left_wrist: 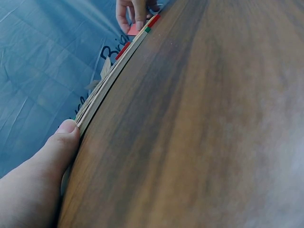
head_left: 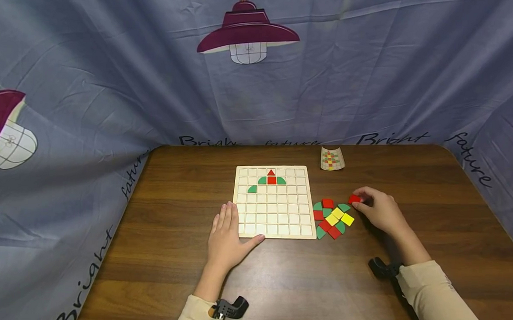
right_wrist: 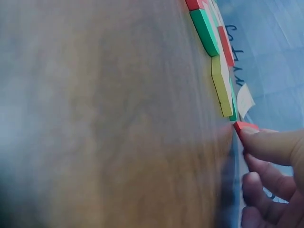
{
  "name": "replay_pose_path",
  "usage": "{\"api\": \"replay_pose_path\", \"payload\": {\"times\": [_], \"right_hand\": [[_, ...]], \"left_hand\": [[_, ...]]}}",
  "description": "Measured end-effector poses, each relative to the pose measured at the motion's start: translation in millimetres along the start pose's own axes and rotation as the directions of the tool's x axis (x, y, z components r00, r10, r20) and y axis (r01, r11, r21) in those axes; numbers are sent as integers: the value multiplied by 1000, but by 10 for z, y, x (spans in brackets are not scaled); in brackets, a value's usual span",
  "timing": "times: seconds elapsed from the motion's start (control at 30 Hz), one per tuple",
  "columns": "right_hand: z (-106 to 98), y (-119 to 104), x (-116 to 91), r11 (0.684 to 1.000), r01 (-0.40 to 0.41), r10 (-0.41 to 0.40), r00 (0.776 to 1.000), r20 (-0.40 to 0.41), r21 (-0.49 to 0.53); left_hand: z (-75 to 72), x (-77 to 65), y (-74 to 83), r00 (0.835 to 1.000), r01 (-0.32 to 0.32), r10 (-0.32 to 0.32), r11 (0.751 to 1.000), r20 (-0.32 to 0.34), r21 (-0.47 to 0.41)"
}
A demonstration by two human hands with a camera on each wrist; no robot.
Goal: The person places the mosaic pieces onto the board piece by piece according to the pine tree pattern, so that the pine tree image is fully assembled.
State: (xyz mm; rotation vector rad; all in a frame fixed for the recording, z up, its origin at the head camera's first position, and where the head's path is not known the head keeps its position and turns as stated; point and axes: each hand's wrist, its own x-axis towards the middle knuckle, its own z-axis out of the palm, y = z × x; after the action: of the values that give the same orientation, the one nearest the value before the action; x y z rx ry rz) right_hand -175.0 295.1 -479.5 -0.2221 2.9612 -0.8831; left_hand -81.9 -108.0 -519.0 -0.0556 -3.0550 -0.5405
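A pale gridded board [head_left: 280, 218] lies flat on the table, with a red triangle [head_left: 271, 172], a red square [head_left: 272, 180] and several green quarter-round pieces [head_left: 253, 189] in its upper cells. My left hand [head_left: 227, 237] rests at the board's lower left corner, fingers straight along the left edge and thumb at the front edge. Between thumb and fingers, my right hand [head_left: 379, 208] pinches a red tile [head_left: 354, 198] at the right side of the loose pile. In the right wrist view the thumb lies on that red tile [right_wrist: 244, 126], beside a yellow tile [right_wrist: 221, 88].
Loose red, green and yellow tiles [head_left: 332, 219] lie against the board's right edge. Behind them a small curled pattern card [head_left: 332, 159] stands near the table's back edge. A printed curtain [head_left: 328, 87] hangs behind the wooden table [head_left: 172, 213].
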Motion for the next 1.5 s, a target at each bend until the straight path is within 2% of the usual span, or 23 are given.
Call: {"api": "replay_pose_path", "payload": {"times": [0.23,0.4,0.67,0.93,1.2,1.5], "right_hand": [[30,-240,116,999,6,-2,997,-78,53],[151,-587,254,989,16,-12,999,-30,146],[522,-1195,460,970,50,-59,998,32,236],[894,-1657,607,960,81,-107,991,85,267],[1133,-1846,665,973,90,-103,993,55,211],[1218,-1881,690,981,117,-124,992,34,158]], "left_hand": [[-10,-4,-4,1000,-2,2,1000,-6,-8],[4,-12,-7,1000,-1,1,1000,-3,-6],[11,-21,-1,1000,10,-10,1000,6,-8],[9,-15,-5,1000,9,-9,1000,6,3],[22,-8,-7,1000,-8,8,1000,-13,7],[18,0,-13,1000,-10,10,1000,-19,14]]}}
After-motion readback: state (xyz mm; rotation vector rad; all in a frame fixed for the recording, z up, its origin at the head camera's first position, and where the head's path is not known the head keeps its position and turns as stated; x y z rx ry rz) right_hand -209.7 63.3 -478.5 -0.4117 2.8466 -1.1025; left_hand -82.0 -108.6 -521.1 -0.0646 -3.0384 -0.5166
